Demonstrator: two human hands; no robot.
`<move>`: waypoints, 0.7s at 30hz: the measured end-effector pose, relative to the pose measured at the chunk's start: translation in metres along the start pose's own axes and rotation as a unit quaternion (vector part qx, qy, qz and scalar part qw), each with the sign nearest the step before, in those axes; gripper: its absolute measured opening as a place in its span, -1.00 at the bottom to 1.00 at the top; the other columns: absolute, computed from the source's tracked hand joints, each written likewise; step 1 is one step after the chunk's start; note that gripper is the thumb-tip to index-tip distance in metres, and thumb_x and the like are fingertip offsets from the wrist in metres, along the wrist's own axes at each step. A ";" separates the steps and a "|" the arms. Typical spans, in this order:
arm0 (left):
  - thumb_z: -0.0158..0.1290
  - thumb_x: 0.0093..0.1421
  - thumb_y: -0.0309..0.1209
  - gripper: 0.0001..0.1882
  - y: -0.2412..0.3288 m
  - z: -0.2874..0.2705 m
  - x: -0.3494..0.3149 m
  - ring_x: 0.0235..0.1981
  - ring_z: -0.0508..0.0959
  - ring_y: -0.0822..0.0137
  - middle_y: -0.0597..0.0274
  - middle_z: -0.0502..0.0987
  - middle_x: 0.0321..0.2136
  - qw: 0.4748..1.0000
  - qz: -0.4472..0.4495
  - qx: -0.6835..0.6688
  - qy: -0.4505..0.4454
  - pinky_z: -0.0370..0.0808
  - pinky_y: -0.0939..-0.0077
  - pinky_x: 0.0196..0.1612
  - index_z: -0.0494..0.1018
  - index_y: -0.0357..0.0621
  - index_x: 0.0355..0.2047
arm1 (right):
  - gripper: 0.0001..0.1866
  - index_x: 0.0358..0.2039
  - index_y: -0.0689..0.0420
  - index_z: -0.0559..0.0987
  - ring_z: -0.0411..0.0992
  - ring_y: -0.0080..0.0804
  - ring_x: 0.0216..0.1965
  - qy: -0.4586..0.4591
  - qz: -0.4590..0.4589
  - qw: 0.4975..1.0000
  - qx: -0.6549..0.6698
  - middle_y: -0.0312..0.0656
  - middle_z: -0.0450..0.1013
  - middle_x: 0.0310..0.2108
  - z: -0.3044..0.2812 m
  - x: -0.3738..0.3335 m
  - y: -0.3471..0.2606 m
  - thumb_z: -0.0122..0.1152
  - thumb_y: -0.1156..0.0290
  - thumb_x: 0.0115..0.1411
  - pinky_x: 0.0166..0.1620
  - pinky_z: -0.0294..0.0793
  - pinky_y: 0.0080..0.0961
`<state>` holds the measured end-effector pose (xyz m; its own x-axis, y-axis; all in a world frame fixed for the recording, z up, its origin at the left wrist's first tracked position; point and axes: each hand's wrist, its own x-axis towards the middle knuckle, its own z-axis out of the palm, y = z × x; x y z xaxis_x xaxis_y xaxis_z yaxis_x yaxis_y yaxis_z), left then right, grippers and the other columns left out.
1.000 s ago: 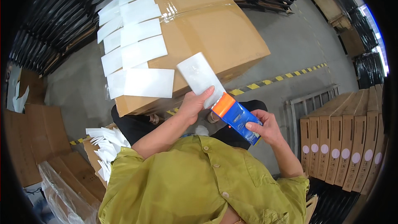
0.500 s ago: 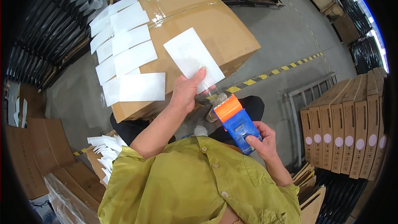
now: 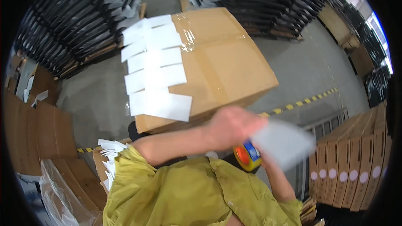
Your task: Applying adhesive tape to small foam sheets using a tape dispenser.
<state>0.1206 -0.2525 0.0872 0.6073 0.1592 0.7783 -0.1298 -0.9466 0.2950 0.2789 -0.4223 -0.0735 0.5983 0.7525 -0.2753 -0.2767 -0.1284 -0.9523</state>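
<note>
My left hand (image 3: 234, 129), smeared by motion, is closed on one end of a white rectangular sheet (image 3: 289, 146) out to the right of the carton. Just beneath that hand is the tape dispenser (image 3: 249, 155), blue and orange with a yellow rim. My right forearm (image 3: 278, 182) rises behind the sheet, which hides most of my right hand; the dispenser is at that hand. Overlapping rows of similar white sheets (image 3: 155, 73) lie on the left part of a large brown carton (image 3: 226, 62). Clear tape shines across the carton's far seam.
Flat brown boxes (image 3: 335, 167) stand in a row at right, beside a grey metal frame (image 3: 333, 121). Stacked black parts (image 3: 268, 8) rise behind the carton. An open box of white sheets (image 3: 109, 159) sits at my left, near cardboard and clear plastic film (image 3: 63, 196).
My left hand has swung right with the white sheet, crossing in front of my right hand. The tape dispenser has turned. The view has shifted, so the carton sits lower.
</note>
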 end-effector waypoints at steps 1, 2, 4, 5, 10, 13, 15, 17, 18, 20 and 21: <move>0.03 -0.18 -0.45 -0.59 -0.019 -0.021 0.001 -0.55 0.48 0.23 0.18 0.49 -0.53 0.993 -0.071 0.096 -0.014 0.42 0.43 -0.54 0.38 -0.11 -0.22 | -0.61 -0.42 0.31 0.48 0.33 -0.61 -0.54 -0.091 0.118 0.983 -0.107 -0.27 0.40 -0.55 0.007 -0.005 -0.052 0.23 0.19 -0.06 -0.47 0.30 -0.68; 0.02 -0.09 -0.40 -0.52 -0.036 -0.037 0.006 -0.52 0.48 0.15 0.11 0.47 -0.54 0.973 -0.172 0.126 -0.094 0.42 0.31 -0.49 0.26 -0.12 -0.09 | -0.61 -0.45 0.33 0.47 0.32 -0.65 -0.57 -0.086 0.123 0.986 -0.076 -0.28 0.40 -0.57 0.013 -0.009 -0.061 0.23 0.19 -0.06 -0.49 0.29 -0.70; -0.01 0.00 -0.35 -0.52 -0.086 -0.056 0.010 -0.47 0.47 0.10 0.06 0.46 -0.50 0.949 -0.181 0.247 -0.079 0.40 0.24 -0.42 0.18 -0.07 -0.03 | -0.65 -0.47 0.32 0.47 0.30 -0.67 -0.61 -0.071 0.108 0.987 -0.093 -0.29 0.39 -0.59 0.007 -0.012 -0.067 0.23 0.23 -0.06 -0.52 0.28 -0.71; -0.03 0.03 -0.33 -0.53 -0.115 -0.066 0.015 -0.43 0.47 0.10 0.05 0.45 -0.43 0.933 -0.183 0.294 -0.100 0.39 0.25 -0.37 0.18 -0.03 -0.02 | -0.65 -0.47 0.32 0.47 0.30 -0.67 -0.61 -0.079 0.100 0.988 -0.090 -0.29 0.39 -0.59 0.006 -0.012 -0.068 0.23 0.23 -0.06 -0.52 0.28 -0.71; -0.19 0.14 -0.22 -0.60 -0.236 -0.098 0.040 -0.25 0.40 0.04 -0.01 0.38 -0.28 0.853 -0.230 0.456 -0.111 0.28 0.25 -0.18 0.16 0.13 0.02 | -0.73 -0.51 0.30 0.46 0.31 -0.66 -0.63 -0.042 0.126 0.988 -0.078 -0.29 0.40 -0.61 0.011 -0.009 -0.065 0.23 0.32 -0.06 -0.53 0.29 -0.70; -0.18 0.13 -0.24 -0.59 -0.297 -0.101 0.044 -0.24 0.39 0.06 0.00 0.37 -0.27 0.800 -0.293 0.510 -0.121 0.25 0.24 -0.16 0.16 0.13 0.02 | -0.72 -0.49 0.32 0.45 0.32 -0.64 -0.63 -0.036 0.154 0.985 -0.068 -0.26 0.41 -0.60 0.015 -0.007 -0.066 0.22 0.32 -0.05 -0.53 0.32 -0.69; -0.16 0.13 -0.25 -0.59 -0.337 -0.100 0.036 -0.25 0.38 0.07 0.01 0.37 -0.26 0.769 -0.325 0.535 -0.129 0.24 0.24 -0.16 0.16 0.13 0.02 | -0.71 -0.49 0.33 0.46 0.33 -0.63 -0.63 -0.025 0.175 0.982 -0.062 -0.25 0.42 -0.59 0.014 -0.004 -0.062 0.22 0.32 -0.05 -0.52 0.33 -0.69; -0.16 0.12 -0.27 -0.59 -0.373 -0.100 0.019 -0.24 0.38 0.06 0.01 0.37 -0.27 0.734 -0.325 0.584 -0.120 0.24 0.22 -0.17 0.17 0.15 0.02 | -0.72 -0.50 0.33 0.47 0.33 -0.62 -0.64 -0.002 0.189 0.978 -0.086 -0.25 0.42 -0.60 0.007 0.002 -0.051 0.22 0.32 -0.05 -0.52 0.32 -0.69; -0.16 0.12 -0.27 -0.59 -0.387 -0.098 0.012 -0.24 0.38 0.06 0.01 0.37 -0.27 0.738 -0.322 0.580 -0.121 0.24 0.22 -0.17 0.17 0.15 0.02 | -0.72 -0.50 0.33 0.47 0.33 -0.62 -0.64 0.004 0.190 0.978 -0.085 -0.25 0.42 -0.60 0.001 0.004 -0.048 0.22 0.32 -0.05 -0.52 0.32 -0.69; -0.16 0.11 -0.29 -0.59 -0.411 -0.096 -0.001 -0.26 0.38 0.05 -0.01 0.36 -0.27 0.707 -0.338 0.608 -0.128 0.24 0.21 -0.18 0.17 0.17 0.02 | -0.54 -0.22 0.32 0.46 0.38 -0.49 -0.38 -0.020 0.251 0.946 -0.202 -0.15 0.45 -0.41 -0.007 0.009 -0.053 0.15 0.19 -0.02 -0.28 0.33 -0.61; -0.16 0.11 -0.29 -0.59 -0.421 -0.095 -0.006 -0.26 0.38 0.05 -0.01 0.36 -0.27 0.709 -0.338 0.605 -0.131 0.24 0.21 -0.18 0.17 0.17 0.02 | -0.54 -0.22 0.32 0.46 0.38 -0.49 -0.38 -0.017 0.254 0.946 -0.202 -0.15 0.45 -0.41 -0.004 0.011 -0.058 0.15 0.19 -0.02 -0.28 0.33 -0.61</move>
<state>0.0969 0.1722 0.0111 0.3563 0.7831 0.5098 0.9311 -0.2522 -0.2634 0.3043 -0.4090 -0.0220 0.4391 0.5476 -0.7123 -0.2079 -0.7093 -0.6735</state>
